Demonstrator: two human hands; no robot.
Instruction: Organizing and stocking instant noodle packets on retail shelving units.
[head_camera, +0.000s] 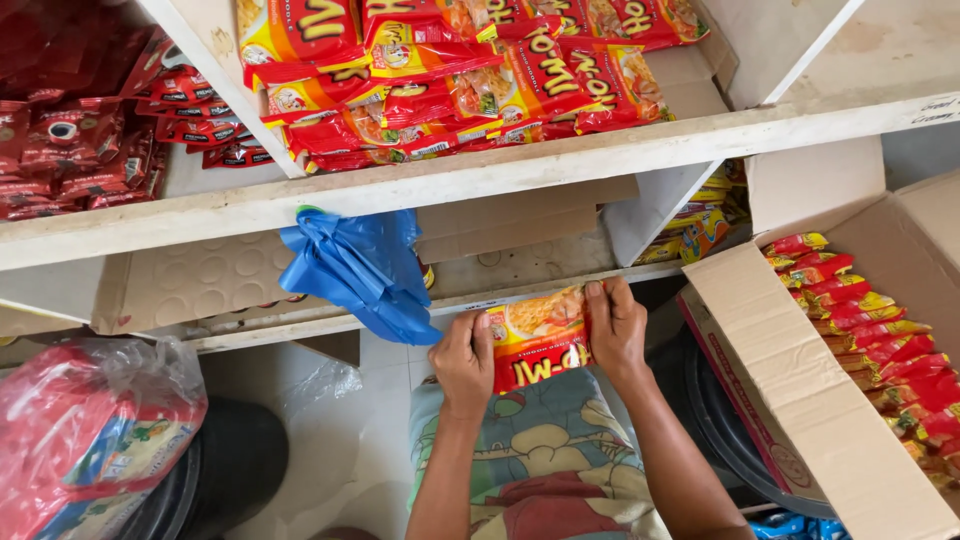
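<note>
Head view: left hand (463, 358) and right hand (615, 328) each pinch a side edge of one red-and-yellow noodle packet (538, 340), fingers closed on it, held at the front lip of the lower shelf (330, 322). Above that shelf, matching packets (450, 80) lie heaped. A blue plastic bag (365, 270) hangs just left of the held packet. Right of it, an open cardboard box (800, 380) holds a row of packets.

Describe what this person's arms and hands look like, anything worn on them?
Both forearms are bare, with no sleeves in view. The left hand and right hand show no gloves, and no rings, watch or bracelets can be seen. Fingernails look short and unpainted.
</note>
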